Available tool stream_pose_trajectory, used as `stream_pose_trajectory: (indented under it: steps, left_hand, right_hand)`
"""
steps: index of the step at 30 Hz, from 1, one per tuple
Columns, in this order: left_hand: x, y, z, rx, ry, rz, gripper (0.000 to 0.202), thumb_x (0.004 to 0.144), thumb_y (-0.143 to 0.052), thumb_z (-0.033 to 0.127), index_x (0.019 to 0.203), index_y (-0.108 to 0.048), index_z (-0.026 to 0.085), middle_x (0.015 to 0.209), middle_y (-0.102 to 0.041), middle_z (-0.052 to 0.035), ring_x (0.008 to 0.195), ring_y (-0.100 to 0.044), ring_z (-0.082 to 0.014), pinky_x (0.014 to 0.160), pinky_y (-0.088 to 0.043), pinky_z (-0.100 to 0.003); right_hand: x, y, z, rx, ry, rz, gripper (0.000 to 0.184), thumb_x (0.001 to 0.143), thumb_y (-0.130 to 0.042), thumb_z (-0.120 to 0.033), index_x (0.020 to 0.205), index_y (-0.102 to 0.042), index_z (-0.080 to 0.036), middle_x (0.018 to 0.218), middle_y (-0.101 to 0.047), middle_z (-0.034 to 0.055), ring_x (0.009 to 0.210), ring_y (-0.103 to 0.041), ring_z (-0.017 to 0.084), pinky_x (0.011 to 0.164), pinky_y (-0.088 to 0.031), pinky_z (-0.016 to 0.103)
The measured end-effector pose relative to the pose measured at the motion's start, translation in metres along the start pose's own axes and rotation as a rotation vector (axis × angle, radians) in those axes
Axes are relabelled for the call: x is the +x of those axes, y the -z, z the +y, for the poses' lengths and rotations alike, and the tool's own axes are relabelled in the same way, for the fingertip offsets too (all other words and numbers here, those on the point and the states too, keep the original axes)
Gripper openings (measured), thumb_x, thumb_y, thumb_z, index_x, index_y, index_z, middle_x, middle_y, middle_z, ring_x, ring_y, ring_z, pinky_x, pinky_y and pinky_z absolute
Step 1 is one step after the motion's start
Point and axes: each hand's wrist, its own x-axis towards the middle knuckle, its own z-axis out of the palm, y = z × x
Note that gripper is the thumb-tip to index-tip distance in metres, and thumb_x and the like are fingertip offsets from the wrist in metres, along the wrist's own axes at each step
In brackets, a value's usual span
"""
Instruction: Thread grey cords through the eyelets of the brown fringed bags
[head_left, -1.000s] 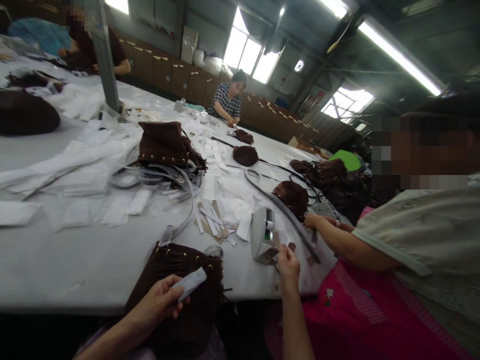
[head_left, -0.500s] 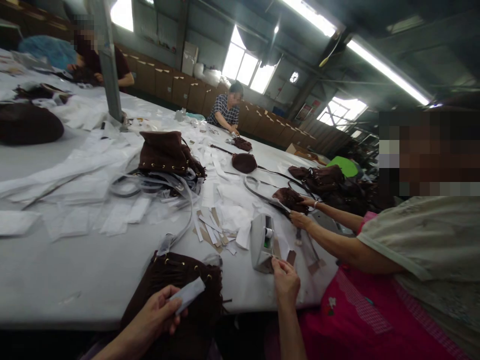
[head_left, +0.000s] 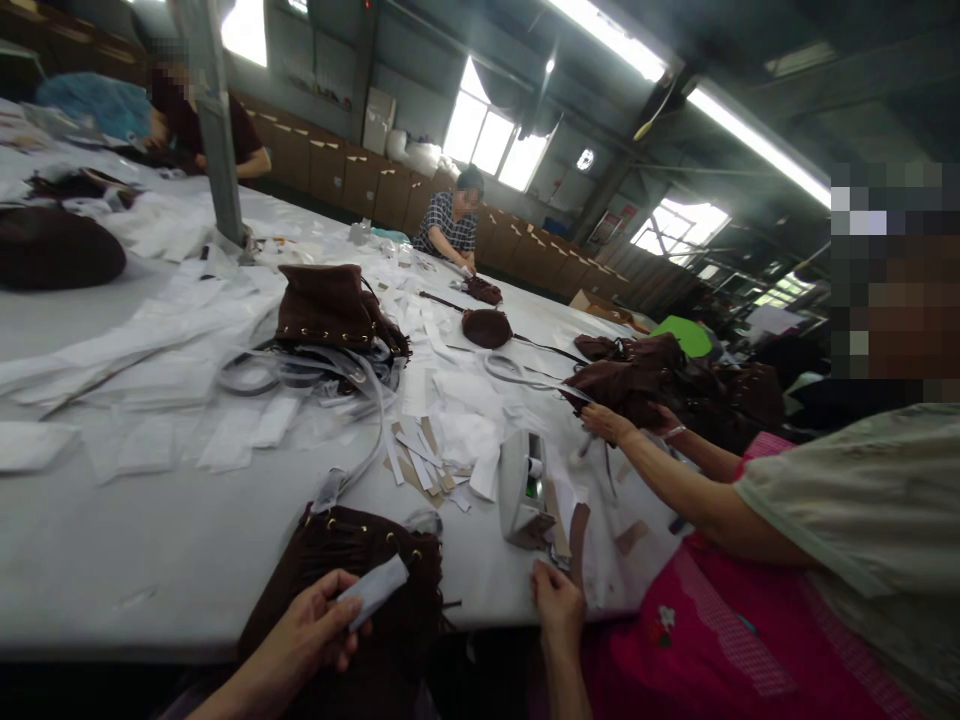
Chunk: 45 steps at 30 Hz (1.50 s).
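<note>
My left hand (head_left: 311,630) is closed around a small, folded strip of white wrapping paper (head_left: 381,588), pinched between thumb and fingers. Just beneath it lies a dark brown fringed bag (head_left: 341,545) with brass eyelets, hanging over the table's front edge. A grey tape dispenser (head_left: 514,510) stands upright on the table to the right of the bag. My right hand (head_left: 559,603) is just in front of the dispenser, thumb and fingertips pressed together. Whatever those fingertips pinch, if anything, is too small to make out.
Paper strips (head_left: 424,455) litter the white table (head_left: 187,560). Another brown bag (head_left: 322,305) with wrapped straps stands farther back. Beside me on the right, a co-worker in a pink apron (head_left: 697,620) handles brown bags (head_left: 622,390). A metal post (head_left: 221,150) rises from the table.
My right hand has drawn back from the tape dispenser toward the table's front edge. My left hand has hardly moved. The co-worker's hands have shifted back to the pile of brown bags.
</note>
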Motion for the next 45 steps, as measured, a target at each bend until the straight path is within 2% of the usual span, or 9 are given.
stream_pose_trajectory:
  steps: [3,8,11,20,26,29,35,41,45]
  left_hand:
    - [-0.001,-0.001,0.002,0.050,-0.045,0.005,0.043,0.073,-0.068,0.051,0.091,-0.052,0.016,0.069,-0.063,-0.0008,0.053,-0.054,-0.0087,0.047,-0.043,-0.019]
    - [-0.003,-0.004,0.008,0.135,-0.134,0.019,0.039,0.076,-0.066,0.048,0.093,-0.051,0.016,0.067,-0.061,0.0009,0.053,-0.056,-0.0106,0.050,-0.047,-0.022]
    - [-0.007,-0.006,0.011,0.186,-0.192,0.029,0.035,0.079,-0.064,0.044,0.095,-0.052,0.016,0.065,-0.059,0.0022,0.055,-0.058,-0.0115,0.054,-0.049,-0.023]
    - [-0.014,-0.008,0.014,0.332,-0.286,0.042,0.029,0.084,-0.058,0.041,0.097,-0.055,0.015,0.073,-0.059,-0.0003,0.059,-0.058,-0.0123,0.056,-0.050,-0.025]
    - [-0.010,-0.007,0.015,0.193,-0.178,0.018,0.032,0.081,-0.059,0.047,0.086,-0.049,0.017,0.068,-0.058,0.0017,0.053,-0.057,-0.0111,0.048,-0.049,-0.022]
    - [-0.007,-0.009,0.018,0.158,-0.134,0.019,0.038,0.079,-0.058,0.054,0.079,-0.045,0.018,0.061,-0.056,0.0034,0.043,-0.054,-0.0094,0.038,-0.043,-0.019]
    - [-0.008,-0.014,0.019,-0.041,-0.077,0.018,0.041,0.074,-0.064,0.054,0.076,-0.044,0.019,0.057,-0.054,0.0055,0.038,-0.051,-0.0067,0.034,-0.039,-0.015]
    - [-0.006,-0.011,0.018,-0.187,0.064,-0.082,0.036,0.077,-0.061,0.050,0.076,-0.038,0.022,0.050,-0.058,0.0038,0.028,-0.040,-0.0061,0.025,-0.024,-0.013]
    - [-0.004,-0.007,0.015,-0.240,0.220,-0.126,0.033,0.080,-0.056,0.051,0.077,-0.038,0.022,0.046,-0.053,0.0064,0.025,-0.028,-0.0037,0.026,-0.014,-0.013]
  right_hand:
    - [-0.036,-0.006,-0.016,0.094,-0.011,-0.178,0.058,0.061,-0.058,-0.072,0.066,-0.066,-0.015,0.052,-0.058,0.0021,0.047,-0.051,0.016,0.045,-0.042,0.027]
    - [-0.122,-0.027,-0.073,0.342,0.025,-0.777,0.039,0.076,-0.063,-0.054,0.073,-0.064,-0.016,0.057,-0.054,-0.0018,0.052,-0.046,0.012,0.049,-0.038,0.022]
    - [-0.152,-0.040,-0.099,0.382,0.059,-0.914,0.036,0.080,-0.061,-0.050,0.071,-0.063,-0.016,0.059,-0.055,-0.0016,0.053,-0.046,0.011,0.050,-0.038,0.021]
    - [-0.152,-0.076,-0.094,0.184,0.023,-0.836,0.049,0.075,-0.059,-0.060,0.054,-0.057,-0.016,0.048,-0.052,-0.0007,0.045,-0.044,0.010,0.044,-0.034,0.022]
    - [-0.153,-0.082,-0.084,0.107,-0.085,-0.920,0.060,0.069,-0.054,-0.073,0.047,-0.050,-0.018,0.038,-0.045,-0.0021,0.033,-0.036,0.008,0.036,-0.024,0.022]
    - [-0.154,-0.077,-0.089,0.046,-0.003,-0.885,0.059,0.074,-0.053,-0.069,0.045,-0.047,-0.018,0.038,-0.045,-0.0014,0.035,-0.037,0.008,0.037,-0.024,0.022]
    - [-0.155,-0.069,-0.091,-0.064,0.193,-0.758,0.060,0.076,-0.056,-0.064,0.041,-0.047,-0.016,0.040,-0.038,-0.0023,0.042,-0.036,0.009,0.041,-0.023,0.023]
    - [-0.155,-0.069,-0.080,0.252,0.184,-0.998,0.049,0.083,-0.053,-0.056,0.064,-0.066,-0.013,0.053,-0.056,-0.0001,0.049,-0.047,0.011,0.047,-0.035,0.021]
    - [-0.152,-0.067,-0.082,0.267,0.309,-0.992,0.036,0.087,-0.054,-0.044,0.071,-0.067,-0.015,0.063,-0.062,0.0008,0.059,-0.053,0.013,0.057,-0.041,0.021]
